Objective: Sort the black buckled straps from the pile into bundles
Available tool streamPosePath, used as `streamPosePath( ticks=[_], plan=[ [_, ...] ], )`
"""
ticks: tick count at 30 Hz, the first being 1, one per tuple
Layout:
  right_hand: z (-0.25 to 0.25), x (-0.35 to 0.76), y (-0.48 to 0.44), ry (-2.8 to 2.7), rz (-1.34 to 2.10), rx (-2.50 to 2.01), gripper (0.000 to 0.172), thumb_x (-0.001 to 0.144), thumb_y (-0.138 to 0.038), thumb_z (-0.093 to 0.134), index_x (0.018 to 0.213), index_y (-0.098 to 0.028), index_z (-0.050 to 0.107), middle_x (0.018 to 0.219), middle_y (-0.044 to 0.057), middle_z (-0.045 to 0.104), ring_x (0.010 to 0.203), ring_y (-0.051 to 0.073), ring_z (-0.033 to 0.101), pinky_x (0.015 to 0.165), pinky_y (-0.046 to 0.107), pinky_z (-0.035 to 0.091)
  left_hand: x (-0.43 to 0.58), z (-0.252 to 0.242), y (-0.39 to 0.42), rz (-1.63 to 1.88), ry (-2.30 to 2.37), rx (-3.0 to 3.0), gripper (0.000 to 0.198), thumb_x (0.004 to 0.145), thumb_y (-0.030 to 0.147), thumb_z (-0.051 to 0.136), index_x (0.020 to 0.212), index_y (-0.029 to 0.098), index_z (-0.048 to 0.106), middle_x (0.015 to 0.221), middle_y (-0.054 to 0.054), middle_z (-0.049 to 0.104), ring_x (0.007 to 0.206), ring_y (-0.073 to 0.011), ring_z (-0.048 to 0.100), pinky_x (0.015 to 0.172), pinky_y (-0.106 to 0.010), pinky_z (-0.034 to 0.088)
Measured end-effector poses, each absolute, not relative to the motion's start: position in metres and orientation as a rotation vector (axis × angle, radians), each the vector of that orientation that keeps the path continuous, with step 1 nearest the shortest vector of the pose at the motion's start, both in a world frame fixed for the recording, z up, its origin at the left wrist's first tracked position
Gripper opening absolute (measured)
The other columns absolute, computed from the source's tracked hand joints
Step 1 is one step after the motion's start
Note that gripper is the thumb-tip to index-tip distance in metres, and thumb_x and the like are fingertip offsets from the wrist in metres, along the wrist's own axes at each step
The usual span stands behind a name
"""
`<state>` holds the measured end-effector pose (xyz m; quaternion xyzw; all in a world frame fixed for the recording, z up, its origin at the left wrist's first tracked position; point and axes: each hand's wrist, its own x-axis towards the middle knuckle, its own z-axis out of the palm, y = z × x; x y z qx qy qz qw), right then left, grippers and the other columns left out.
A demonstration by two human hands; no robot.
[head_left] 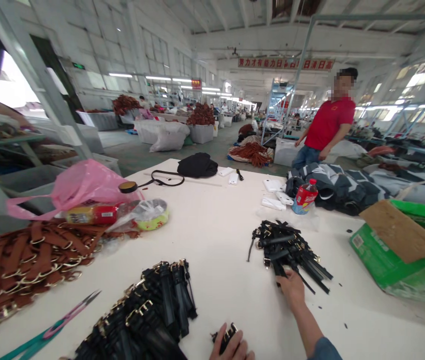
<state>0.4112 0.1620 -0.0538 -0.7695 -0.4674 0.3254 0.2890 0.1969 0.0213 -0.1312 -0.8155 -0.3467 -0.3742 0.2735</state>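
Left hand: my left hand (232,346) is clenched around a short black strap (226,336) with its metal buckle showing, at the near edge of the table (212,245).

Right hand: my right hand (291,288) reaches to the near end of the small strap pile (286,252) on the table's right side, its fingers (285,276) against the straps. I cannot tell whether they grasp one.

Handling: the straps in the large strap pile (163,305), nearest me, lie mostly with their buckles together, so I judge that taking one by its buckle end keeps it from snagging. The small pile lies more crossed.

Beside the pile: brown ringed straps (21,270) and shears (49,332) lie at the table's left.

Containers: a pink plastic bag (81,187) lies on the table's far left. A green carton (403,255) off the table's right edge has a cardboard flap (398,232) over it, contents hidden. Beyond the table, white bins (201,133) hold heaped brown straps (201,115).

Nearby: a co-worker in a red shirt (327,122) stands past the table's far right corner.
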Motion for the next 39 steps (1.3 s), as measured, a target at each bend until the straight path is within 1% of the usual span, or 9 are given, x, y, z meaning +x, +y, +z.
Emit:
streamPosePath(
  ticks=[4,7,11,14,19,24,29,34,39],
  plan=[
    [-0.049,0.417,0.105,-1.260,1.217,-1.902,0.036,0.066,-0.032,0.040,0.091,-0.014,0.058,0.060,0.003,0.058,0.050,0.015,0.053,0.040,0.023,0.036,0.191,-0.113,0.018,-0.899,-0.926,-2.261,0.013,0.078,0.029,0.058,0.089,0.024,0.061,0.092,0.001,0.063,0.104,-0.0202,0.050,0.107,-0.058,0.009],
    [-0.050,0.416,0.057,-1.369,1.476,-1.623,0.044,0.056,-0.023,0.041,0.097,-0.017,0.057,0.074,0.004,0.063,0.065,0.018,0.060,0.053,0.026,0.046,0.185,-0.096,0.012,-0.647,-0.951,-2.379,0.034,0.082,0.039,0.051,0.111,0.023,0.054,0.116,-0.005,0.057,0.114,-0.0227,0.043,0.107,-0.057,0.001],
    [-0.050,0.410,0.015,-1.771,1.250,-1.645,0.059,0.048,-0.017,0.044,0.104,-0.025,0.056,0.100,0.002,0.066,0.095,0.024,0.059,0.081,0.032,0.047,0.185,-0.080,0.003,-0.418,-1.083,-2.560,0.058,0.081,0.050,0.042,0.131,0.019,0.036,0.138,-0.011,0.036,0.125,-0.0266,0.031,0.106,-0.055,0.002],
    [-0.044,0.409,0.003,-1.859,1.178,-1.715,0.058,0.053,-0.018,0.048,0.109,-0.029,0.054,0.098,0.001,0.067,0.095,0.024,0.059,0.081,0.031,0.047,0.188,-0.075,-0.003,-0.356,-1.147,-2.641,0.061,0.079,0.043,0.045,0.134,0.019,0.029,0.143,-0.010,0.028,0.126,-0.0278,0.028,0.105,-0.055,0.007],
    [-0.037,0.407,0.011,-1.793,1.059,-1.901,0.039,0.072,-0.034,0.048,0.109,-0.024,0.053,0.085,0.002,0.069,0.082,0.020,0.063,0.075,0.029,0.048,0.191,-0.073,-0.006,-0.288,-1.193,-2.702,0.073,0.069,0.026,0.051,0.136,0.021,0.023,0.143,-0.010,0.027,0.128,-0.0285,0.024,0.104,-0.058,0.000],
    [-0.055,0.392,0.013,-1.966,0.956,-1.490,0.036,0.083,-0.031,0.039,0.115,-0.024,0.053,0.116,0.005,0.060,0.107,0.019,0.054,0.093,0.031,0.042,0.190,-0.072,-0.006,-0.349,-1.150,-2.625,0.065,0.076,0.034,0.048,0.135,0.022,0.026,0.143,-0.009,0.027,0.129,-0.0281,0.024,0.104,-0.057,0.003],
    [-0.069,0.387,0.009,-2.330,0.763,-1.317,0.034,0.082,-0.019,0.038,0.108,-0.027,0.058,0.094,0.003,0.066,0.086,0.017,0.058,0.077,0.025,0.047,0.190,-0.067,-0.005,-0.397,-1.097,-2.563,0.057,0.079,0.034,0.045,0.133,0.021,0.032,0.143,-0.007,0.030,0.129,-0.0278,0.022,0.103,-0.061,-0.006],
    [-0.059,0.404,0.013,-2.597,0.573,-1.175,0.032,0.077,-0.023,0.049,0.107,-0.031,0.058,0.099,0.001,0.066,0.086,0.017,0.057,0.072,0.026,0.045,0.190,-0.087,-0.001,-0.642,-0.988,-2.502,0.044,0.083,0.040,0.046,0.122,0.022,0.048,0.122,-0.003,0.053,0.120,-0.0259,0.035,0.105,-0.062,-0.002],
    [-0.048,0.431,0.032,-2.419,0.430,-1.306,0.034,0.080,-0.031,0.047,0.113,-0.030,0.055,0.116,0.003,0.059,0.105,0.020,0.052,0.088,0.033,0.043,0.188,-0.101,0.002,-0.717,-0.957,-2.488,0.035,0.082,0.040,0.048,0.110,0.021,0.056,0.114,-0.003,0.058,0.119,-0.0279,0.037,0.103,-0.065,0.001]
  ],
)
